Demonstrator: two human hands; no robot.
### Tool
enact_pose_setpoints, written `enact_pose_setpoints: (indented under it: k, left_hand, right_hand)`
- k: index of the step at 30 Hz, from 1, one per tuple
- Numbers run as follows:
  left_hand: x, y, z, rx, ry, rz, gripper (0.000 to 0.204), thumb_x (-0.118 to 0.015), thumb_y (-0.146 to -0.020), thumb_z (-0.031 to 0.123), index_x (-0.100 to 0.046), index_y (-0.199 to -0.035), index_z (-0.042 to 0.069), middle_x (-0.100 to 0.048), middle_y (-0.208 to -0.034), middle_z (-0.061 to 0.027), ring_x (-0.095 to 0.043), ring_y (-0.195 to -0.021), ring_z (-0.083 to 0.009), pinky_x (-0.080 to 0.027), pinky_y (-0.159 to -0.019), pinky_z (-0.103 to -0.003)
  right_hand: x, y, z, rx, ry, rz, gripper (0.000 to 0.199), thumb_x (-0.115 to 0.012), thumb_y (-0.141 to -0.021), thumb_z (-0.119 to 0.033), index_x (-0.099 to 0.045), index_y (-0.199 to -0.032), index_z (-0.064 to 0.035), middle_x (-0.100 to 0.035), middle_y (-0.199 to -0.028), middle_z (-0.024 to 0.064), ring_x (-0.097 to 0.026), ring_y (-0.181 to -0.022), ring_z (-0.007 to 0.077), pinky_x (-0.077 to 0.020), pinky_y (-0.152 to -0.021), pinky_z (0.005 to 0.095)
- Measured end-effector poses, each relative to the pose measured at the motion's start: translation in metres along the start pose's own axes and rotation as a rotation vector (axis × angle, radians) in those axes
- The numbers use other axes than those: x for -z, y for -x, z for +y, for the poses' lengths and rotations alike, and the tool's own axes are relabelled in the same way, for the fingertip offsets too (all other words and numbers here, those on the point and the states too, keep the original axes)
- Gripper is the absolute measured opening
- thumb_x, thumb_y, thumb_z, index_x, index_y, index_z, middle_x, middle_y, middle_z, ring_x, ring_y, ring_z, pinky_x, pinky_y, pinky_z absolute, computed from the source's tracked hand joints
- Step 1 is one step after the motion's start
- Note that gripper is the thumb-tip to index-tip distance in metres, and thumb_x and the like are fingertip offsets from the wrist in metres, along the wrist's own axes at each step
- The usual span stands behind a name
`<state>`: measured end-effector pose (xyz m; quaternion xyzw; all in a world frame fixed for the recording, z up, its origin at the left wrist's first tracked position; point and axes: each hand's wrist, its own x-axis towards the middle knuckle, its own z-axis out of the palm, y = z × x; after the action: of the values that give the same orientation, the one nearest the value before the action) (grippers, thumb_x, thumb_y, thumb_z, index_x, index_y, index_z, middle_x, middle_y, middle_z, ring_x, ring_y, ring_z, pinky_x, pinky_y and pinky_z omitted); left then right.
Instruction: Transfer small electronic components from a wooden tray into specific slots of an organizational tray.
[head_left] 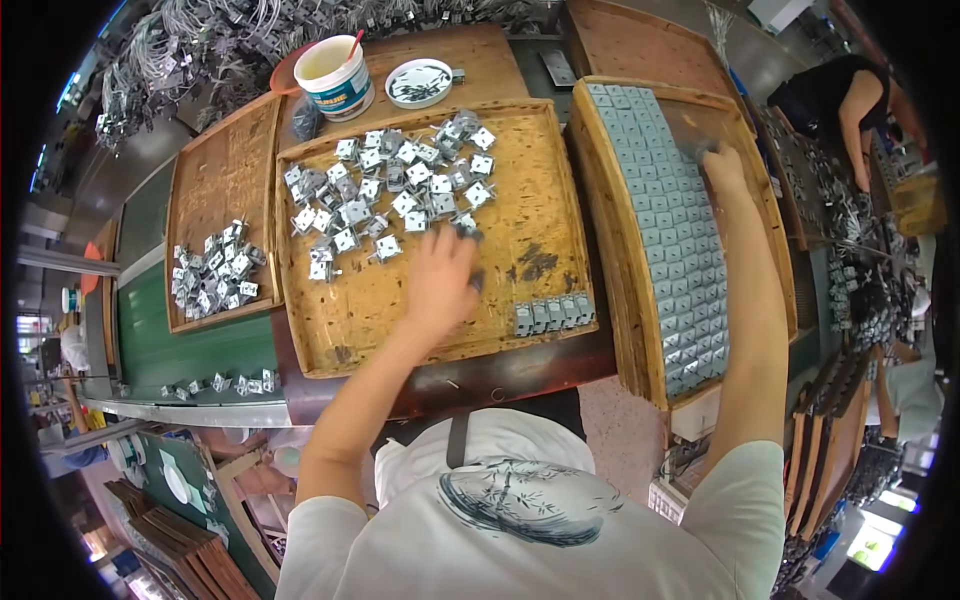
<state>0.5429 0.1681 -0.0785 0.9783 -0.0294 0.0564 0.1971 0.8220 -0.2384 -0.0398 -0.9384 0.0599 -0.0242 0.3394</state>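
Head view: loose metal parts (394, 178) are lying jumbled in the middle tray (520, 200), the left grip (445, 285) hovering at their near edge; whether it is grasping one, I cannot tell. Beside the packed rows (662, 205) in the right-hand tray (612, 250), the blurred right grip (727, 168) is hovering, its hold equally unclear. Working well is probably meaning lifting single parts cleanly, keeping each square to its row, and not jostling neighbours.

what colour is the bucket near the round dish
White bucket with a blue label; head view.
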Motion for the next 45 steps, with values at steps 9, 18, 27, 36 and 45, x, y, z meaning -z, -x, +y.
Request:
enact_pose_setpoints:
  k: [9,18,27,36,45]
  left_hand:
    - [-0.034,-0.042,-0.05,-0.386,-0.434,0.295,0.015,-0.06,-0.08,0.012,-0.059,-0.095,0.011,-0.058,-0.094,-0.0033,-0.053,-0.103,-0.0211,-0.04,-0.092,-0.041]
    - [-0.018,-0.018,-0.024,-0.01,0.112,0.167,0.026,-0.062,-0.076,0.003,-0.065,-0.101,0.009,-0.063,-0.102,-0.0089,-0.052,-0.104,-0.0305,-0.04,-0.087,-0.044]
    - [-0.022,0.068,-0.007,-0.239,0.308,0.064,0.043,-0.056,-0.068,-0.006,-0.059,-0.11,0.004,-0.052,-0.115,-0.0177,-0.048,-0.106,-0.0414,-0.044,-0.087,-0.048]
    - [-0.015,0.048,-0.02,-0.505,0.173,-0.324,0.044,-0.059,-0.069,-0.005,-0.06,-0.109,0.014,-0.055,-0.108,-0.0126,-0.055,-0.104,-0.0355,-0.049,-0.085,-0.044]
    - [-0.02,0.043,-0.03,-0.699,-0.006,-0.306,0.049,-0.065,-0.067,-0.001,-0.057,-0.112,0.017,-0.055,-0.11,-0.0123,-0.057,-0.103,-0.0352,-0.05,-0.082,-0.044]
  right_hand:
    - [0.007,0.106,-0.068,0.003,-0.992,-0.126,0.029,-0.059,-0.094,-0.008,-0.059,-0.122,-0.0003,-0.063,-0.112,0.0097,-0.064,-0.084,0.017,-0.0532,-0.072,0.0293]
    - [-0.036,0.292,-0.089,-0.042,-0.821,-0.242,0.03,-0.065,-0.092,-0.01,-0.062,-0.119,0.0022,-0.068,-0.099,0.0077,-0.066,-0.08,0.0168,-0.0541,-0.068,0.0294]
    - [-0.058,0.343,-0.073,-0.094,-1.167,-0.253,0.026,-0.063,-0.094,-0.007,-0.061,-0.118,0.004,-0.068,-0.099,0.0102,-0.065,-0.078,0.0183,-0.0541,-0.066,0.0298]
    - [-0.072,0.368,-0.078,-0.1,-1.124,-0.337,0.027,-0.063,-0.094,-0.008,-0.061,-0.119,0.0031,-0.066,-0.093,0.0076,-0.062,-0.077,0.0159,-0.0515,-0.067,0.0294]
    - [-0.069,0.379,-0.073,-0.097,-1.046,-0.363,0.028,-0.066,-0.092,-0.009,-0.063,-0.118,0.0019,-0.067,-0.094,0.0077,-0.063,-0.074,0.0145,-0.0524,-0.065,0.0281]
